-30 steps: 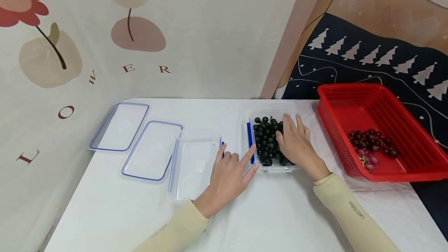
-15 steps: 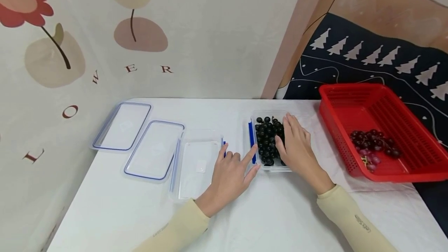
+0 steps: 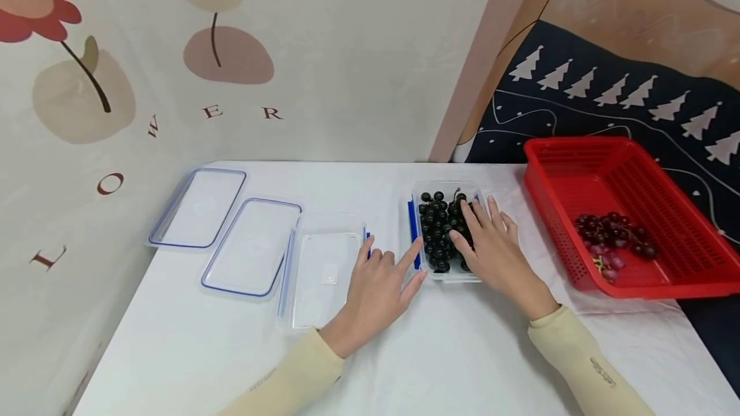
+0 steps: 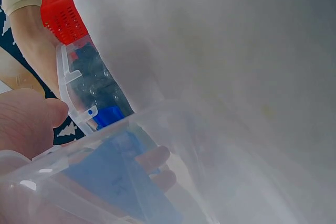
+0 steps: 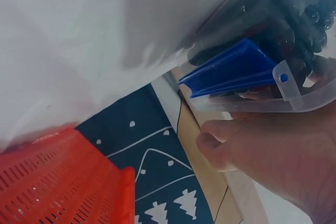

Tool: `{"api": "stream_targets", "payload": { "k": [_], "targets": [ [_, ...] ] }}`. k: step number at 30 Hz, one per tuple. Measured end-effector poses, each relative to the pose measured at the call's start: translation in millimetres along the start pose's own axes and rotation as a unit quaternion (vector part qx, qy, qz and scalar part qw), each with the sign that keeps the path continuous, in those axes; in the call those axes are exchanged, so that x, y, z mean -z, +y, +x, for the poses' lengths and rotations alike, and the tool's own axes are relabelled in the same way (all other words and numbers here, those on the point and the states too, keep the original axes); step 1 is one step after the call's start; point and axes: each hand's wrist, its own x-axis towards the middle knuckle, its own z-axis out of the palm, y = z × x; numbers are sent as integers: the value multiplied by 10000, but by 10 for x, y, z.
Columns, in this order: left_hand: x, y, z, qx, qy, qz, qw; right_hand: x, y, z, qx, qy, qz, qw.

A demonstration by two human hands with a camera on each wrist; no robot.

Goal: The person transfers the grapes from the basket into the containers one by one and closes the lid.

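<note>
Black grapes (image 3: 438,230) fill a clear plastic box (image 3: 453,278) with blue side clips, in the middle right of the head view. My right hand (image 3: 494,250) lies over the box's right side, fingers spread, fingertips on the grapes. My left hand (image 3: 378,291) reaches over the right edge of another clear box (image 3: 315,313), which has no grapes in it. Its index finger and thumb stretch to the left side of the grape box, while the middle fingers are bent. Through the clear wall, two left fingertips (image 4: 155,157) show in the left wrist view.
A red basket (image 3: 555,236) at the right holds a bunch of dark and reddish grapes (image 3: 615,236). Two clear lids with blue seals, a nearer lid (image 3: 252,249) and a farther lid (image 3: 202,207), lie at the left. A printed wall cloth (image 3: 347,82) hangs behind the white table (image 3: 439,352).
My right hand first shifts left over the grapes with fingers together, then draws back slightly with fingers spread. A grape stem now shows at the top of the bunch. My left hand stays put.
</note>
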Motion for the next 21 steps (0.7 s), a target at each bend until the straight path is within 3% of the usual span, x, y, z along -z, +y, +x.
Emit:
{"api": "stream_targets", "payload": {
  "k": [11, 21],
  "targets": [
    [31, -19, 0, 19, -85, -24, 10000, 6, -3, 118, 7, -161, 112, 9998],
    [9, -8, 17, 3, -68, -147, 9999, -52, 42, 88, -81, 42, 245, 9997]
  ]
}}
